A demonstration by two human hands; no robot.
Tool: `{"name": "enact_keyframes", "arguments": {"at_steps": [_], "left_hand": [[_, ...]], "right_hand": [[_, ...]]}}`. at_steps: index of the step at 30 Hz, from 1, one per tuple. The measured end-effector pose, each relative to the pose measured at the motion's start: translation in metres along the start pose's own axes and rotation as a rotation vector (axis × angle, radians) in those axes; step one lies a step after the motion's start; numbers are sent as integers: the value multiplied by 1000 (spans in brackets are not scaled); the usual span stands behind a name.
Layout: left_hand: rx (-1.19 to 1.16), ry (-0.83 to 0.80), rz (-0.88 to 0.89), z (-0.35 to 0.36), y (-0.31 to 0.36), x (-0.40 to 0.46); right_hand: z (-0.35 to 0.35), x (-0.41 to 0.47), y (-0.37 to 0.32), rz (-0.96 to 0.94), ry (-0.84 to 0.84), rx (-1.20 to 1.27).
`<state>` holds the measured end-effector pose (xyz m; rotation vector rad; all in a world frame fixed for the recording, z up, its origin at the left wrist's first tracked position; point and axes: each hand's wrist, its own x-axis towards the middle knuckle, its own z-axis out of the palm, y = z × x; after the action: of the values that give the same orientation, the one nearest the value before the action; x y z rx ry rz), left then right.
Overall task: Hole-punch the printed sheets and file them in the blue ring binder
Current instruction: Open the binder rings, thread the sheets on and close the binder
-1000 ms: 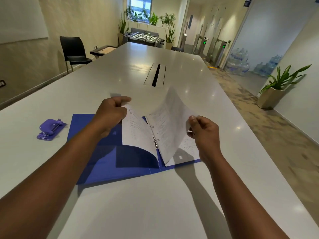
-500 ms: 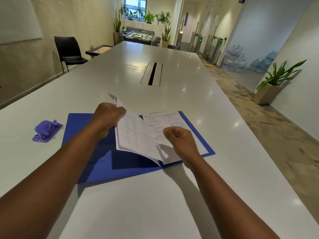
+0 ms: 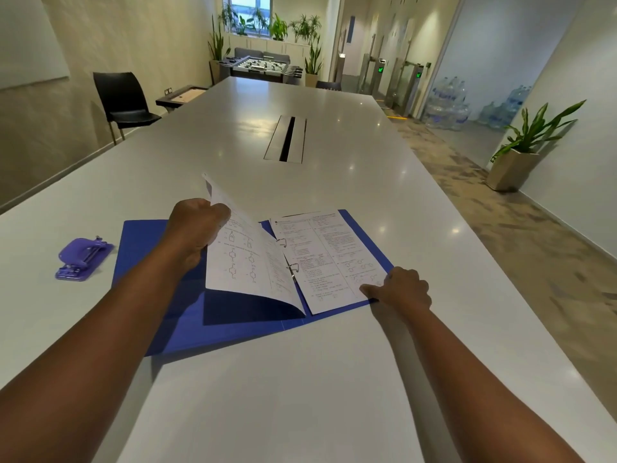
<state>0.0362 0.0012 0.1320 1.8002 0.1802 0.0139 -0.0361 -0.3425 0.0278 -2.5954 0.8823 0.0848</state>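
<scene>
Keep left hand [image 3: 197, 228] pinching the raised sheets [image 3: 247, 262], right hand [image 3: 402, 289] fingers curled on the filed page [image 3: 329, 259] (rings [image 3: 291, 266] look open), then lower onto the binder [image 3: 143, 259].

White table [image 3: 300, 379] bears blue binder [image 3: 150, 248], purple punch [image 3: 83, 257].

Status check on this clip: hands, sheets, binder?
Left hand grips lifted sheets. Right hand presses filed sheet flat in blue binder. Nothing blocking.
</scene>
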Motion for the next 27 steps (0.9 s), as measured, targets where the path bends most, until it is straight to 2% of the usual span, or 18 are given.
{"name": "enact_keyframes", "arguments": {"at_steps": [7,10,13,16,19,24,27], "left_hand": [[-3,19,30,1,-1,0],[24,45,65,4,0,-1],[0,46,58,2,-2,2],[7,25,84,0,-1,1],[73,6,120,-2,-1,3],[38,-21,40,-1,1,4],[21,11,22,0,1,3]], "right_hand": [[4,0,2,-19,74,160],[1,-3,-6,-52,148,394],[-15,-22,-29,-190,199,722],[-30,-51,-62,-415,214,859],[-41,-84,-91,-626,67,932],[-36,-119,-119,-733,-184,810],[-29,-130,-124,-804,-390,756]]}}
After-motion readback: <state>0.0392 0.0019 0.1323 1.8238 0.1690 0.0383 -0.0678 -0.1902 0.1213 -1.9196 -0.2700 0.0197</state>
